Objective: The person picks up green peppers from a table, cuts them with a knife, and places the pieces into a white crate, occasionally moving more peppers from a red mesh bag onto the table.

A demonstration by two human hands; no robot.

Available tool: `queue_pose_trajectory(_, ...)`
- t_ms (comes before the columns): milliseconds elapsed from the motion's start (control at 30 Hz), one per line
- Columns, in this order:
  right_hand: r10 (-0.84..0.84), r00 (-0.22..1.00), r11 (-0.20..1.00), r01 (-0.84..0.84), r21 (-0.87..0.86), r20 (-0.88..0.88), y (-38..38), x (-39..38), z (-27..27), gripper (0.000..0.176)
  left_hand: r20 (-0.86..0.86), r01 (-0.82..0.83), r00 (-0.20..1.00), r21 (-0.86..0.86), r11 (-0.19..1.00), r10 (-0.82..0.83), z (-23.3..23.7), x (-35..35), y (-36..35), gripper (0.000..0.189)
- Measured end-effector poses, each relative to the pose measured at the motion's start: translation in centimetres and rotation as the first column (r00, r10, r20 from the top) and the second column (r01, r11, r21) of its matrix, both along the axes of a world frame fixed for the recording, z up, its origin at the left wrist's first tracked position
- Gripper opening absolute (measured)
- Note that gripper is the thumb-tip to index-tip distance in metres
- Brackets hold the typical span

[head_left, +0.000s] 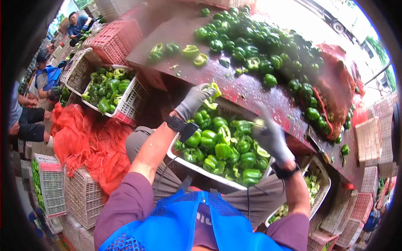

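Observation:
My left hand [193, 101], in a grey glove, grips a cut green bell pepper [212, 95] above the near edge of the table. Its pale inner side shows. To the right, my gloved right hand [273, 140] is smeared by motion, with a small pale-green pepper core [258, 123] at its thumb and fingers. Between my knees, below both hands, stands a white crate [217, 179] full of green peppers [224, 151], some whole-looking and some split open.
A red-stained table [184, 42] carries a heap of whole peppers [251, 39], a few cut halves [190, 51] and a red mesh sack [337, 83]. A bin of pale scraps [313, 184] is at my right; a filled crate [133, 94] and red netting [90, 142] are left. People sit at far left.

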State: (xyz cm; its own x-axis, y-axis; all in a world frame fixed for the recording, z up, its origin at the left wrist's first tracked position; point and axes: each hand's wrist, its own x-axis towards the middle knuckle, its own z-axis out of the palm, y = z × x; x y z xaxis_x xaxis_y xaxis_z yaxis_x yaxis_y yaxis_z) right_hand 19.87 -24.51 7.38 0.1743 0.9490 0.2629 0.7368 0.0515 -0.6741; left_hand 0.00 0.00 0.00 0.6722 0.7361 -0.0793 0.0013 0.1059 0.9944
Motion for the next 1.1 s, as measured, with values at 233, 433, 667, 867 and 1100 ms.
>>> queue_pose_trajectory(233, -0.673, 0.574, 0.659, 0.751, 0.028, 0.467, -20.1, 15.8, -2.6, 0.032, -0.437, -0.025, 0.568, 0.838, 0.545, 0.698, 0.0, -1.6, 15.9, 0.046)
queue_pose_trajectory(433, -0.566, 0.279, 0.231, 0.957, -0.176, 0.776, -31.7, 18.9, -9.6, 0.032, -0.704, 0.235, 0.35, 0.704, 0.67, 0.618, -8.5, 0.5, 24.8, 0.079)
queue_pose_trajectory(667, -0.685, 0.624, 0.61, 0.773, -0.172, 0.376, -14.6, 15.1, -3.1, 0.034, -0.355, 0.225, 0.597, 0.935, 0.275, 0.719, -1.6, 11.2, 23.0, 0.071)
queue_pose_trajectory(867, -0.198, 0.895, 0.943, 0.285, -0.173, 0.399, -4.5, 11.1, -3.0, 0.038, -0.724, 0.438, 0.505, 0.684, 0.584, 0.469, -3.0, 20.0, 27.3, 0.074)
queue_pose_trajectory(1100, -0.154, 0.984, 0.869, 0.175, -0.463, 0.084, -1.1, 6.8, -2.6, 0.042, -0.413, -0.001, 0.828, 0.676, 0.737, 0.38, -4.6, 19.3, 26.7, 0.071)
